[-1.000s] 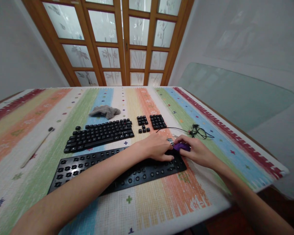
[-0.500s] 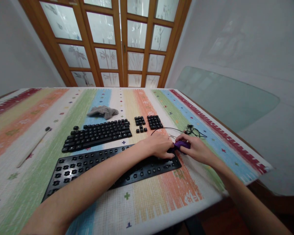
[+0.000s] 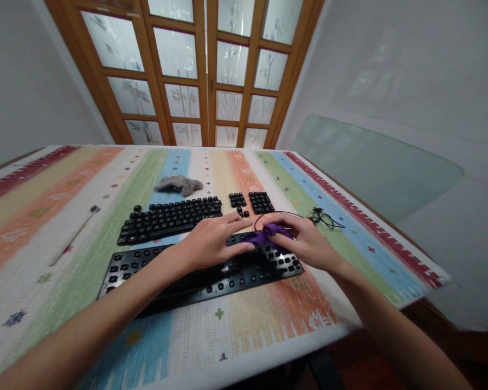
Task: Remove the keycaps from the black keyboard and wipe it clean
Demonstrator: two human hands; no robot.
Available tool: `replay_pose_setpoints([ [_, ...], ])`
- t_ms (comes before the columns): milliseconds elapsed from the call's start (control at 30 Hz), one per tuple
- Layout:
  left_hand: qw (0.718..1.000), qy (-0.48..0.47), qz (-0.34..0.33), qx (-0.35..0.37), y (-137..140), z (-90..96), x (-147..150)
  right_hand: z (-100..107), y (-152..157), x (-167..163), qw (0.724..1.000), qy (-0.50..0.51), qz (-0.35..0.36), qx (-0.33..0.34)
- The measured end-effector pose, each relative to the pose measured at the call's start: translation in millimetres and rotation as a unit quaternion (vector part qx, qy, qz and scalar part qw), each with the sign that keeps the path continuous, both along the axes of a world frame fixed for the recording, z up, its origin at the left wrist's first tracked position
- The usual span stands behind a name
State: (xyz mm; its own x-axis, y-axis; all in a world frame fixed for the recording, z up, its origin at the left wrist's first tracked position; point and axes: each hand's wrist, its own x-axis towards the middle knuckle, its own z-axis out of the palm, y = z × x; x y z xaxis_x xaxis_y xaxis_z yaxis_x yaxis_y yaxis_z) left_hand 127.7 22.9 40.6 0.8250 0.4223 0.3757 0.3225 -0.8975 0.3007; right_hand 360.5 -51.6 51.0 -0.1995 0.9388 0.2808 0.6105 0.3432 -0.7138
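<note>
A purple cloth is pinched in my right hand, over the right part of a black keyboard base with its keycaps off. My left hand reaches across the middle of the base, fingers stretched out and thumb apart, close to the cloth's left end. Whether it touches the cloth I cannot tell. Beyond the base, the removed black keycaps stand in rows, with a small block of keycaps further right. My left forearm hides part of the base.
A crumpled grey cloth lies behind the keycaps. To the left is a thin stick-like brush with a dark tip. A bundled black cable lies at the right on the striped tablecloth.
My right hand has moved left with the purple cloth, from the base's right end onto its right part. My left hand has drawn back left and its fingers have straightened.
</note>
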Motion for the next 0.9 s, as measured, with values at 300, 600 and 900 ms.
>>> replay_pose_setpoints([
  [300,0.99,-0.102,0.07,-0.062,-17,1.8,-99,-9,34,-100,0.98,0.067,0.181,-0.048],
  [600,0.974,-0.078,0.192,-0.087,-34,-18.2,-184,-22,43,-174,0.96,-0.057,0.275,0.003],
  [900,0.962,-0.064,0.241,-0.11,-40,-30.6,-214,-36,53,-223,0.938,-0.186,0.288,0.046],
])
